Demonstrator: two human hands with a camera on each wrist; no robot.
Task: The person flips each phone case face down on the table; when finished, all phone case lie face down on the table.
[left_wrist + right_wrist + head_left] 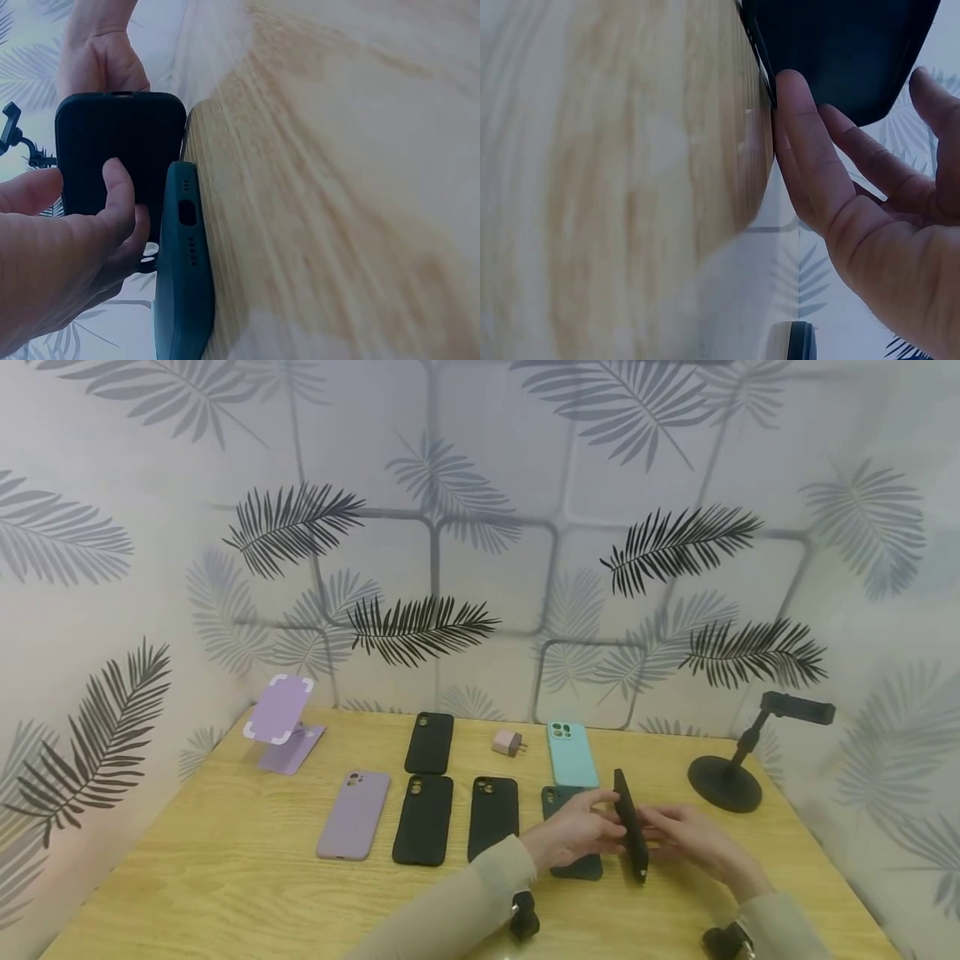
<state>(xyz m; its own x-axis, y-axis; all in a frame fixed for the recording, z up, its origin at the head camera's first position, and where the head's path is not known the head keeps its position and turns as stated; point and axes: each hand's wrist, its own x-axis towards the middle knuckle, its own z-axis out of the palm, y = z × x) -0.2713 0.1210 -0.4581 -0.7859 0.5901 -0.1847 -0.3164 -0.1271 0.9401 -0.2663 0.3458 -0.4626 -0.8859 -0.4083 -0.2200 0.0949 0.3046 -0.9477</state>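
Observation:
A black phone case point(631, 827) stands on its long edge at the right of the table, between both hands. My left hand point(577, 833) holds it from the left, thumb at its upper edge and fingertips on its face point(82, 142). From the other side my right hand point(693, 839) touches it with nearly straight fingers point(810, 142); the right thumb stands apart. Beneath my left hand lies a dark teal phone case point(577, 867), partly covered by that hand. Whether a phone sits inside the black case cannot be told.
Farther back lie a turquoise case point(573, 756) and a charger plug point(507, 742). Leftward are black cases point(423, 820) point(430, 743) point(494, 810) and a lilac case point(353, 816). A purple phone stand point(279, 710) stands back left, a black stand point(725, 782) right.

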